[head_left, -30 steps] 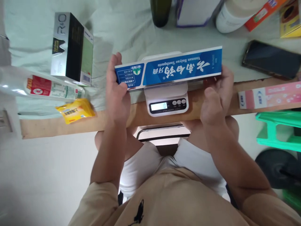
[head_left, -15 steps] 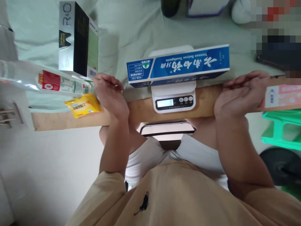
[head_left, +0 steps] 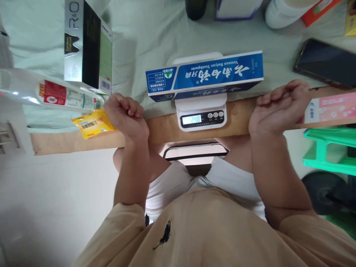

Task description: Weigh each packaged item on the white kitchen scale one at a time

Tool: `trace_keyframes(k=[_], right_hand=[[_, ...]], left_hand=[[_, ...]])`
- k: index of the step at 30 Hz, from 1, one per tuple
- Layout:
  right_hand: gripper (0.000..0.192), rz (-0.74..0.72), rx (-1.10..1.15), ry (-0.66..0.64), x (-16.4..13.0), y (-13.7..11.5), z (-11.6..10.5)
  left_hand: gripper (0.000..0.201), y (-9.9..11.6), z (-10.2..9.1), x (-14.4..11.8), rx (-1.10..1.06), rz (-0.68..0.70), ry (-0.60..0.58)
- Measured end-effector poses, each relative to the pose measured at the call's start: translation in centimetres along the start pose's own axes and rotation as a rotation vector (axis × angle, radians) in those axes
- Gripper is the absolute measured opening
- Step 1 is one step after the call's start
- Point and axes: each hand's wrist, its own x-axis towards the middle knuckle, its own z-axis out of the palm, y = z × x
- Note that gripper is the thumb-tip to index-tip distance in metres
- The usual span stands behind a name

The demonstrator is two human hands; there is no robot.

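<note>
A blue toothpaste box lies across the platform of a white kitchen scale, overhanging it at both ends. The scale's lit display appears to read 248. My left hand rests at the wooden edge, fingers curled into a loose fist with nothing visible inside. It sits beside a yellow packet and the neck of a clear bottle. My right hand lies to the right of the scale, its fingers also curled in and nothing seen in them. A pink box is right beside that hand.
A black and silver box stands at the left on the green cloth. At the right lies a phone, with a white bottle farther back. A wooden board forms the front edge. A green stool stands below right.
The scale's display has gone from 0 to about 248. My left fingers have curled in a little more, and so have my right ones. The whole view has shifted slightly; the toothpaste box stays put.
</note>
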Motion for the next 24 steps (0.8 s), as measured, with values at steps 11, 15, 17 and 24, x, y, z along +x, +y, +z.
trace_keyframes(k=[11,15,17,24], right_hand=[[0.029,-0.014,-0.034,0.011,0.2,0.3,0.4],[0.021,-0.023,-0.042,-0.006,-0.1,0.3,0.4],[0.018,-0.033,-0.040,-0.014,-0.1,0.3,0.5],[0.007,-0.198,-0.121,-0.049,0.0,1.3,0.0]], left_hand=[[0.036,-0.3,0.9,-0.2,0.005,-0.023,-0.001],[0.037,-0.1,0.9,-0.4,0.009,-0.007,-0.014],[0.038,-0.2,0.9,-0.4,0.009,0.002,-0.043],[0.038,-1.1,-0.1,0.2,0.069,0.084,-0.147]])
